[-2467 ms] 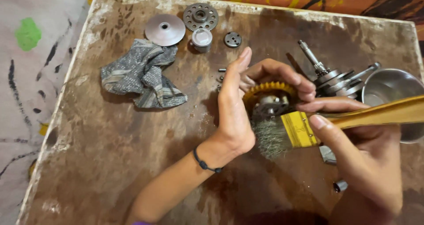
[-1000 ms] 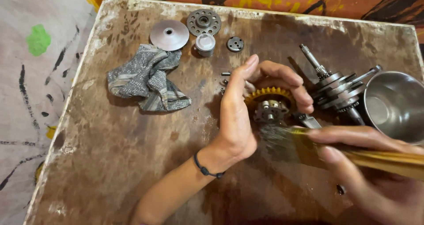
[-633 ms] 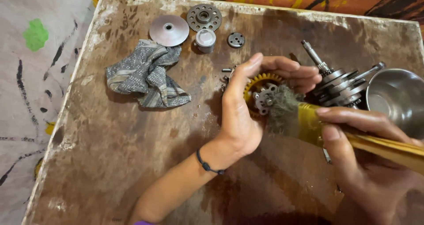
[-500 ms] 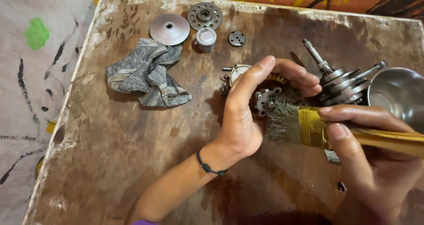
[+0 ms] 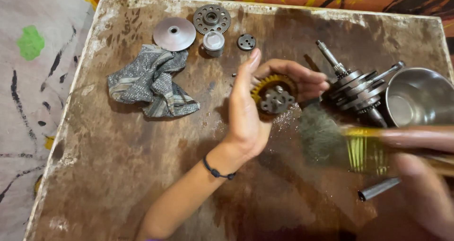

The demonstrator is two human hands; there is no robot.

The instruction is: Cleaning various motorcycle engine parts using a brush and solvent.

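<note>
Cleaning step: left hand (image 5: 248,122) clasps yellow-toothed metal gear assy (image 5: 273,97) above stained wooden board (image 5: 118,175); right hand (image 5: 421,175), blurred, wrapped round yellow-ferruled bristle paintbrush (image 5: 331,141) just beside gear. Next stroke likely needs bristles w/ teeth contact.

Even daylight is falling soft; lower right is smearing with motion blur, metal bowl (image 5: 416,96) glinting slightly.
</note>
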